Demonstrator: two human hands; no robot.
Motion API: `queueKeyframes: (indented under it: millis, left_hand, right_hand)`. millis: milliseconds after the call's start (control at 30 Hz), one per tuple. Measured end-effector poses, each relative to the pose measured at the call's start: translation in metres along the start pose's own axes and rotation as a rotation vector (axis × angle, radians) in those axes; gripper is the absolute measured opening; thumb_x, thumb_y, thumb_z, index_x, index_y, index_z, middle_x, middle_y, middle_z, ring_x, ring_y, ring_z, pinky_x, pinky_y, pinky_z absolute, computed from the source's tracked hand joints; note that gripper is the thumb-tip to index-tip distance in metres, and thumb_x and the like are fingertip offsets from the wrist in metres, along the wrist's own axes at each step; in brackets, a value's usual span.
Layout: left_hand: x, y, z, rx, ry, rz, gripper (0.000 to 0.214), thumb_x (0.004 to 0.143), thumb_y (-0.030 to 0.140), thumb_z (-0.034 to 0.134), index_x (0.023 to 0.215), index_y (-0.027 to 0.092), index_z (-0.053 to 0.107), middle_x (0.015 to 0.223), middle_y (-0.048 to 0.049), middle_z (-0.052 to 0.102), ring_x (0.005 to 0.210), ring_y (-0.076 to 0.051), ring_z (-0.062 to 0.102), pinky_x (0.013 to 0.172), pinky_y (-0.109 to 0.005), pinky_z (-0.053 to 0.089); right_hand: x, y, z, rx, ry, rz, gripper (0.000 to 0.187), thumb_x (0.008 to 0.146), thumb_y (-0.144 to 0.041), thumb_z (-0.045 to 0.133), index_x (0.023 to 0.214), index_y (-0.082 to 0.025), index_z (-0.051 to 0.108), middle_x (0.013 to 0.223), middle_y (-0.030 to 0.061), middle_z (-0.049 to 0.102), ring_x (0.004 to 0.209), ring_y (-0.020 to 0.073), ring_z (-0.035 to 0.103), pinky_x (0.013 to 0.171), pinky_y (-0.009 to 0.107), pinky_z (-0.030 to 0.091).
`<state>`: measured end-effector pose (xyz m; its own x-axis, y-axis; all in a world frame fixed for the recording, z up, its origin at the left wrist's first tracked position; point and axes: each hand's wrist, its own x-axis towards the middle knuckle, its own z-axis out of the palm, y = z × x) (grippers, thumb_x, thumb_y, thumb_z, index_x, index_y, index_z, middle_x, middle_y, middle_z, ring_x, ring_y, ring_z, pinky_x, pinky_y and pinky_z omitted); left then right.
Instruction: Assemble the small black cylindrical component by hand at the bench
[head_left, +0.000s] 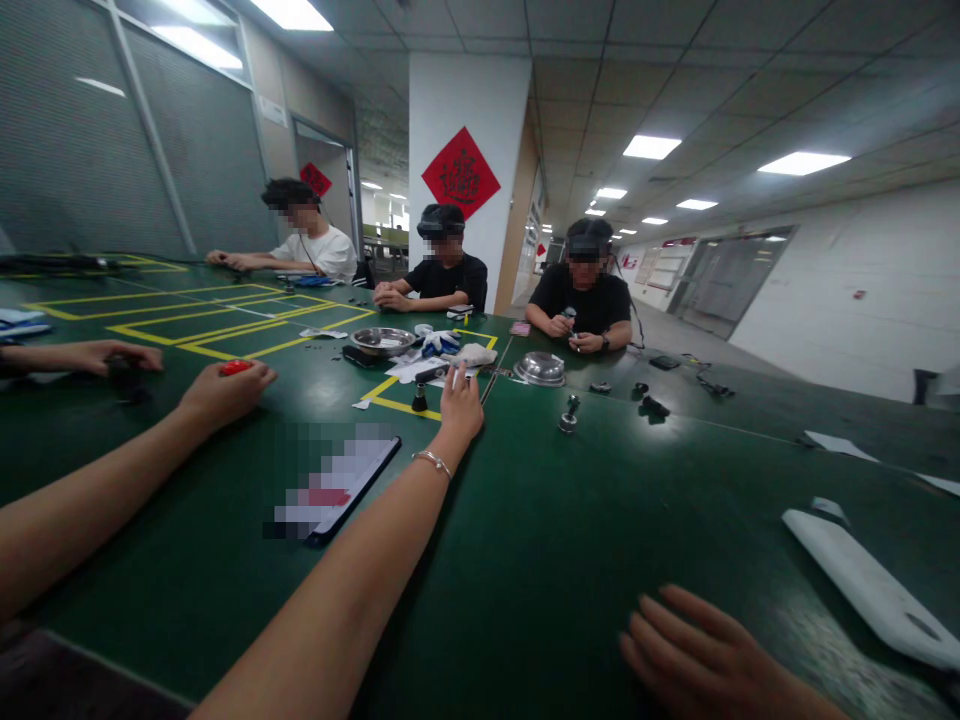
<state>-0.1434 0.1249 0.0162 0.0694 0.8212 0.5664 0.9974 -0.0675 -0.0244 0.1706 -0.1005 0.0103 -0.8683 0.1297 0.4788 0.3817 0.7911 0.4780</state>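
My left hand (460, 408), a bracelet at its wrist, reaches out over the green table with its fingers stretched and slightly apart. Beside its fingertips lies a dark grey elongated part (431, 375); whether they touch, I cannot tell. Just left of the hand stands a small black cone-shaped piece (419, 399). Down at the lower right is my right hand (694, 650), somewhat blurred, fingers spread low over the tabletop and nothing in them. A white elongated device (862, 580) lies to its right. Left of my left forearm rests a phone (349, 490), its screen partly pixelated.
At left, a co-worker's hand (229, 395) holds a red object (235, 367). Metal bowls (382, 341) (540, 369), gloves (441, 343) and papers lie mid-table. A small metal-and-black part (568, 415) stands right of centre. Several people sit across the table.
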Motion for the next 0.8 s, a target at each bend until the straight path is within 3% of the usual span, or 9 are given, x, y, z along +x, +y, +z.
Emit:
queueKeyframes:
  millis: [100,233,533,667,800]
  left_hand:
    - [0.0,0.001,-0.002,-0.065,0.049,0.002,0.048,0.08,0.02,0.041,0.122,-0.002,0.048,0.126,-0.024,0.052,0.139,-0.025,0.012,0.113,-0.047,-0.001]
    - [0.002,0.003,-0.003,-0.086,0.09,-0.046,0.057,0.081,0.025,0.041,0.131,-0.002,0.038,0.135,-0.0219,0.044,0.14,-0.024,0.007,0.113,-0.046,-0.001]
    - [0.006,0.006,-0.01,-0.055,0.062,0.067,0.039,0.081,0.01,0.034,0.111,0.005,0.058,0.113,-0.0206,0.062,0.137,-0.025,0.021,0.112,-0.05,0.004]
    - [0.007,0.007,-0.012,-0.014,-0.026,0.209,0.038,0.085,0.006,0.029,0.103,0.014,0.061,0.109,-0.0144,0.062,0.13,-0.025,0.033,0.112,-0.046,0.009]
    - [0.009,0.009,-0.01,0.004,-0.191,0.251,0.03,0.084,0.007,0.034,0.096,0.013,0.061,0.104,-0.0141,0.06,0.11,-0.025,0.051,0.108,-0.04,0.022]
  right_hand:
    - [0.01,0.024,0.023,-0.022,0.071,0.153,0.027,0.089,-0.019,0.038,0.101,-0.022,0.062,0.091,0.0037,0.065,0.09,0.016,0.057,0.091,0.033,0.038]
    - [0.02,0.035,0.039,0.001,0.007,0.271,0.027,0.083,-0.019,0.046,0.106,-0.017,0.06,0.103,0.0093,0.061,0.096,0.0204,0.053,0.089,0.036,0.038]
    - [0.027,0.027,0.032,-0.021,0.151,0.145,0.023,0.089,-0.011,0.041,0.1,-0.017,0.06,0.098,0.0052,0.06,0.093,0.0152,0.051,0.089,0.031,0.035]
    - [0.027,0.029,0.028,0.018,0.079,0.172,0.024,0.09,-0.018,0.042,0.107,-0.018,0.058,0.104,0.0062,0.059,0.098,0.0173,0.049,0.091,0.032,0.034]
    - [0.023,0.031,0.024,0.064,-0.091,0.234,0.03,0.085,-0.022,0.051,0.114,-0.02,0.055,0.116,0.0083,0.053,0.108,0.0216,0.045,0.094,0.035,0.033]
